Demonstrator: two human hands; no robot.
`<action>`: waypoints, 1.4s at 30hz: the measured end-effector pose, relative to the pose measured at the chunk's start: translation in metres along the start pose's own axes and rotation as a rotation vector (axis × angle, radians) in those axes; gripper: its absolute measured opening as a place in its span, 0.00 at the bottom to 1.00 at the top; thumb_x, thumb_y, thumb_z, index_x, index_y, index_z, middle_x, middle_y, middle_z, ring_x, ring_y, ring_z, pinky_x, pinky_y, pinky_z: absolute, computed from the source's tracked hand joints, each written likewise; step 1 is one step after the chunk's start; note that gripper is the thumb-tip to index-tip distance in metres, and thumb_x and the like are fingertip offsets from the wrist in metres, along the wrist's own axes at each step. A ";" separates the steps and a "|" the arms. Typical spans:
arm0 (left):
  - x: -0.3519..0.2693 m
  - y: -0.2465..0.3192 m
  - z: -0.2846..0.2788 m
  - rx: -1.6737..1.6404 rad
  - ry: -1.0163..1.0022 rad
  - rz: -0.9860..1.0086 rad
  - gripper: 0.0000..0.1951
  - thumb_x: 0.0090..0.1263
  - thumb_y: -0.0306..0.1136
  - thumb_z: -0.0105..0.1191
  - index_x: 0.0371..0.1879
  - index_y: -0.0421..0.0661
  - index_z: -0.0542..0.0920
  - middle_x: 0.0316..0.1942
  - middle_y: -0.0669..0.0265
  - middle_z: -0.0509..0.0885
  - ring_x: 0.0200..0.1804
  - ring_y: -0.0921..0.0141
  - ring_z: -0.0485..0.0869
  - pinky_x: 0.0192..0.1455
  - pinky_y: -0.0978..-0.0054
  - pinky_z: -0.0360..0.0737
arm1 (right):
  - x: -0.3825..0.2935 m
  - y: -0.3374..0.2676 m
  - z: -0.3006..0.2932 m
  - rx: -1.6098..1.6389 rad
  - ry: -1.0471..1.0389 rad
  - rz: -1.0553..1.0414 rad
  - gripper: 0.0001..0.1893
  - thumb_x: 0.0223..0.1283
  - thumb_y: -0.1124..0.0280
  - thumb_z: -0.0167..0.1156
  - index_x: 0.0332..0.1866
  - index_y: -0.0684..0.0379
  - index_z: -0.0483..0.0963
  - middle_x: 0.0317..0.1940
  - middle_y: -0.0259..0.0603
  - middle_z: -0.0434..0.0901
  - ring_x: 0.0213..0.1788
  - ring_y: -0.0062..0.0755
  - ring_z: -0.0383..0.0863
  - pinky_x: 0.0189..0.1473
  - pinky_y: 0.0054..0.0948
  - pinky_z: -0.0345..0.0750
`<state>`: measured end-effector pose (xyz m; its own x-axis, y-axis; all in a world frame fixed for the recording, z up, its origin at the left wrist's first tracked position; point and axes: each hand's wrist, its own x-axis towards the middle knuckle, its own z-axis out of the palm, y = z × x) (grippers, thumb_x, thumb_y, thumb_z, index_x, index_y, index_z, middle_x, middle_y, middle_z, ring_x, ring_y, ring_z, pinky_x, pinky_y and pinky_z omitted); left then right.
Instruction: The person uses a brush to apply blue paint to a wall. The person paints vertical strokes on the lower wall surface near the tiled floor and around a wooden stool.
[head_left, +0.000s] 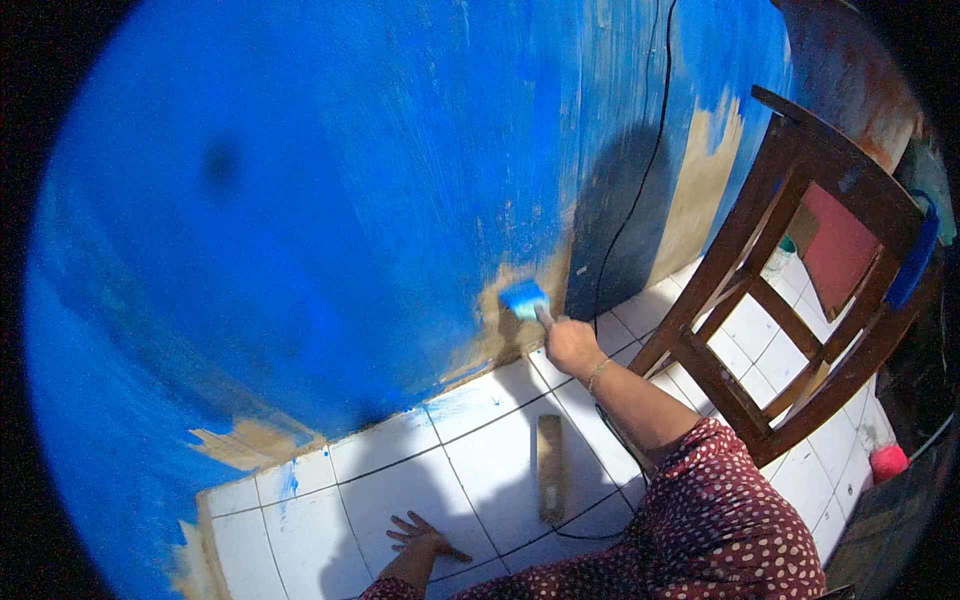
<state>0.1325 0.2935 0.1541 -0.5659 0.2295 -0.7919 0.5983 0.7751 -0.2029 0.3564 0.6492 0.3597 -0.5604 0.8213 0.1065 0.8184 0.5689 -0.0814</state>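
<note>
My right hand (574, 348) grips the handle of a wide paintbrush (526, 298) whose bristles are loaded with blue paint. The bristles are at the lower part of the wall (360, 225), over a bare beige-brown patch just above the floor. Most of the wall is streaked with blue, with unpainted patches along its foot. My left hand (421, 537) rests on the white tile floor (390, 480), fingers spread, holding nothing. Blue drips and smears mark the tiles along the wall.
A narrow block (551, 469), probably a power strip, lies on the floor between my arms, a cord at its end. A black cable (637, 199) hangs down the wall. At right stands a dark wooden chair (780, 352) with a blue item (913, 255) hanging on it; beyond, a pink-red object (889, 464).
</note>
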 end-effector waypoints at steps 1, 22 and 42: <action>-0.003 0.001 -0.001 -0.009 0.009 0.004 0.86 0.22 0.67 0.75 0.70 0.41 0.20 0.68 0.34 0.13 0.69 0.32 0.21 0.67 0.28 0.42 | -0.002 0.006 0.004 0.016 -0.063 0.019 0.26 0.57 0.69 0.49 0.64 0.58 0.68 0.36 0.52 0.84 0.38 0.50 0.85 0.40 0.47 0.80; -0.016 -0.004 -0.007 0.006 -0.019 -0.006 0.86 0.24 0.66 0.75 0.69 0.42 0.18 0.68 0.37 0.12 0.71 0.34 0.23 0.69 0.31 0.43 | 0.080 0.043 -0.103 0.283 0.772 0.107 0.39 0.56 0.74 0.60 0.74 0.46 0.54 0.38 0.51 0.78 0.42 0.54 0.79 0.44 0.44 0.76; -0.002 -0.003 -0.005 0.046 -0.036 -0.005 0.85 0.24 0.70 0.73 0.70 0.39 0.21 0.67 0.31 0.14 0.68 0.28 0.22 0.65 0.27 0.46 | 0.063 0.073 -0.275 0.015 0.631 0.222 0.18 0.56 0.66 0.59 0.53 0.52 0.79 0.37 0.56 0.82 0.41 0.54 0.82 0.45 0.44 0.79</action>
<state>0.1289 0.2932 0.1588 -0.5487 0.2039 -0.8108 0.6215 0.7481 -0.2325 0.4161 0.7311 0.6334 -0.1936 0.7395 0.6447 0.9012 0.3938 -0.1810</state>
